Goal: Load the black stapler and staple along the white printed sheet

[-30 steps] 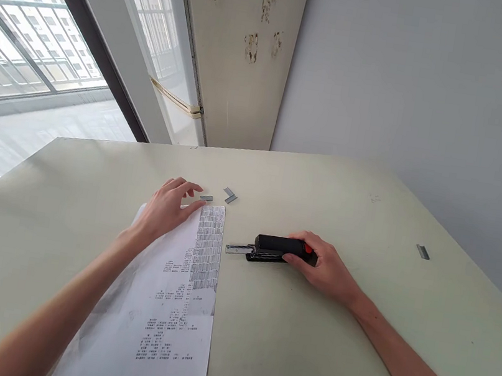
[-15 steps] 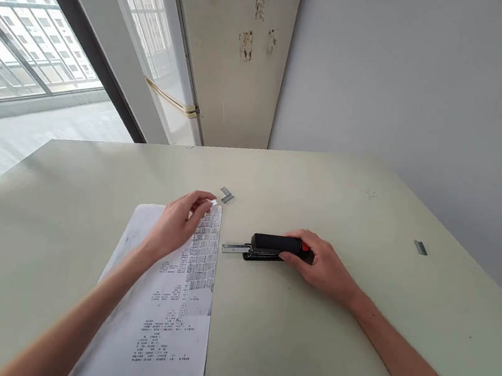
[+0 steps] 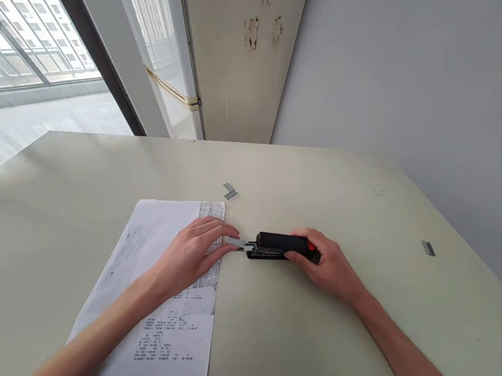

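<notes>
My right hand (image 3: 329, 261) is wrapped around the rear of a black stapler (image 3: 278, 242) with a red part near its back end. The stapler lies on its side of the table with its metal tray (image 3: 249, 246) slid out toward the left. Between thumb and fingers, my left hand (image 3: 205, 244) pinches a short grey strip of staples (image 3: 236, 243) at the end of that tray. Whether the strip sits inside the tray I cannot tell. Beneath my left hand and forearm lie printed paper sheets (image 3: 172, 352).
Two staple strips (image 3: 230, 191) lie touching beyond the papers. Another staple strip (image 3: 428, 248) is at the right of the pale table (image 3: 303, 346). A grey wall (image 3: 413, 80) borders the table's far right, and a window (image 3: 29, 29) is at the left.
My left hand has come right and nearer, from the paper's top corner to the stapler's tray, bringing the strip of staples along. My right hand keeps its hold on the stapler.
</notes>
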`<state>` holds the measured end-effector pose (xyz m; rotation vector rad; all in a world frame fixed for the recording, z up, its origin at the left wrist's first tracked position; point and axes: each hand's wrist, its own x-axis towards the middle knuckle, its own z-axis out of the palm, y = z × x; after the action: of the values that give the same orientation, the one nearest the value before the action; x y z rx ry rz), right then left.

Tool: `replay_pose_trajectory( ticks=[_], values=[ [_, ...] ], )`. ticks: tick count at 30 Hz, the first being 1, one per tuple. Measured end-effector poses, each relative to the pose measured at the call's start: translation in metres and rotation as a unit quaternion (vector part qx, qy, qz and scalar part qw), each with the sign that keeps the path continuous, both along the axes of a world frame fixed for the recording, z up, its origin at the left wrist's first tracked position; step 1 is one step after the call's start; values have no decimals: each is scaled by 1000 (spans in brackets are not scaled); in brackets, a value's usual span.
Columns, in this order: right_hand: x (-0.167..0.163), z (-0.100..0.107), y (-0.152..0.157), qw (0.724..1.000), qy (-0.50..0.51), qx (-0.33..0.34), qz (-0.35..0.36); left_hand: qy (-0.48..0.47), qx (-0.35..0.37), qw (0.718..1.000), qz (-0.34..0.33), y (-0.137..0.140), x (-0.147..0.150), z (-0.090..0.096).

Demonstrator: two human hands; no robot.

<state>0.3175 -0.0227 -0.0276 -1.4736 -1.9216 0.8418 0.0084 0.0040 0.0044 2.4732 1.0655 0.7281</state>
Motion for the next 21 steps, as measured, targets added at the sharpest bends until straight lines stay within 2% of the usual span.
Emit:
replay_pose_trajectory(
  ticks=[9, 15, 21],
  values=[
    [1, 1, 0, 1000, -6, 0, 7, 33, 39, 999, 17, -6, 4, -11],
    [0, 2, -1, 1000, -14, 12, 7, 13, 2, 999, 35, -6, 5, -11],
    [2, 1, -1, 1000, -12, 2, 4, 29, -1, 999, 31, -7, 6, -15]
  ],
)
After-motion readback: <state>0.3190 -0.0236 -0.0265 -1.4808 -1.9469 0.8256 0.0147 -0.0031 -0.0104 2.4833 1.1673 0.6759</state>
